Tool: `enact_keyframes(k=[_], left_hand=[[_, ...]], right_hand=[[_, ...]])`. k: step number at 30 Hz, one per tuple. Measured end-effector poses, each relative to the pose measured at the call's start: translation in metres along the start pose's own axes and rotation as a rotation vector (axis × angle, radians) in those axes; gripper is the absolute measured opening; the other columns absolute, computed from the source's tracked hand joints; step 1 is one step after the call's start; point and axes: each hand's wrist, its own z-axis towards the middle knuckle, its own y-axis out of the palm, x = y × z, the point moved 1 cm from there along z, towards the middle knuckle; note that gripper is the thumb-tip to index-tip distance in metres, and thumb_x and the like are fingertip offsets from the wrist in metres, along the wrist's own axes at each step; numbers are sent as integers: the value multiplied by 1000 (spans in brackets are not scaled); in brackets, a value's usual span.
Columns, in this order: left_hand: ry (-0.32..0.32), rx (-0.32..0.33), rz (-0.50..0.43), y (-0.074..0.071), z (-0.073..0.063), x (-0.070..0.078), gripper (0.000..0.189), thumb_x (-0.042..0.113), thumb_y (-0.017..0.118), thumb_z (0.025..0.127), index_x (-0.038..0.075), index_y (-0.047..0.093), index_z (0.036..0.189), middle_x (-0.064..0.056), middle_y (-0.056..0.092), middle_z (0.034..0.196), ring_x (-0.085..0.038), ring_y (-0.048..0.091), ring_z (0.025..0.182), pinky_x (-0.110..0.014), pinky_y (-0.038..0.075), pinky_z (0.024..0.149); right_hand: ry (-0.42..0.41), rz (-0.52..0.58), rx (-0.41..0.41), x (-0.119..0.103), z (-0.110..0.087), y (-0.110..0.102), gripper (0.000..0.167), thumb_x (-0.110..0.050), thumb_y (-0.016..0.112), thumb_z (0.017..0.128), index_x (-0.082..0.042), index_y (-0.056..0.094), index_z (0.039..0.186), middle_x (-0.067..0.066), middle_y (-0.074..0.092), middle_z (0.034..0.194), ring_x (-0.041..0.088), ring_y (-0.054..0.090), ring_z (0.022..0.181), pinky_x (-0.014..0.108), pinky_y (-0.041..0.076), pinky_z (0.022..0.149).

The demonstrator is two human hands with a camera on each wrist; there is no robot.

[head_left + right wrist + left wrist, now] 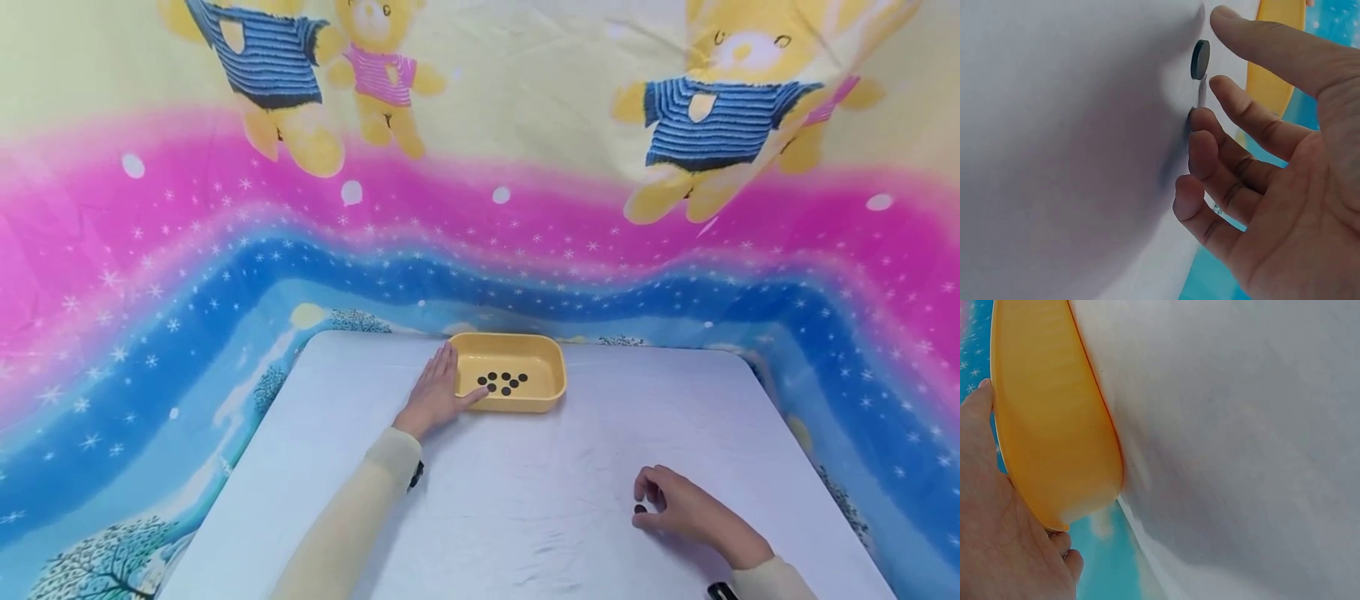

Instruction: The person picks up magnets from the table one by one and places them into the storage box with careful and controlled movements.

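A yellow plastic box (540,405) stands at the table's far edge with several small black discs (506,377) lying in it. My left hand (435,396) rests against the box's left end, its fingers laid along the side and the thumb across the front rim. Seen from the left wrist, the hand (1004,512) touches the rim near a corner. On the table at front right, my right hand (678,508) has thumb and index finger apart around a single black disc (1200,60). Gaps show between that disc and both fingertips.
A white cloth covers the table (525,500), which has rounded far corners. Behind and beside it hangs a printed curtain (495,242) with bears and snowflakes, close to the back of the box. Bare cloth lies between the right hand and the box.
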Motion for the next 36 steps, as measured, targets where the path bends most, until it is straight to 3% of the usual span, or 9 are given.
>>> enact_keyframes(k=[13,21,30,36], left_hand=[[2,2,10,-1,-1,1,124,93,32,93,0,3,171,-16,-6,179,-27,-7,166,-43,2,135],[9,2,9,-1,-1,1,124,92,34,94,-1,4,170,-19,-1,180,-29,-5,166,-44,4,135],[6,-14,11,0,0,-1,125,93,31,93,0,1,170,-16,-7,179,-27,-8,166,-43,2,135],[8,-9,7,1,1,-1,124,91,35,94,-1,3,171,-17,-4,180,-28,-7,166,-45,4,135]], right_hand=[[67,13,-20,0,1,0,28,-18,90,88,-14,64,96,0,54,91,12,50,82,27,43,67],[30,21,-18,3,0,0,27,-13,88,88,-13,62,95,1,53,89,11,49,80,26,42,66],[2,73,-44,-2,4,4,27,-6,84,91,-12,57,93,-1,56,85,8,50,76,26,42,63],[21,83,-77,-7,8,3,23,-6,81,93,-12,59,93,-1,56,83,8,50,74,27,42,61]])
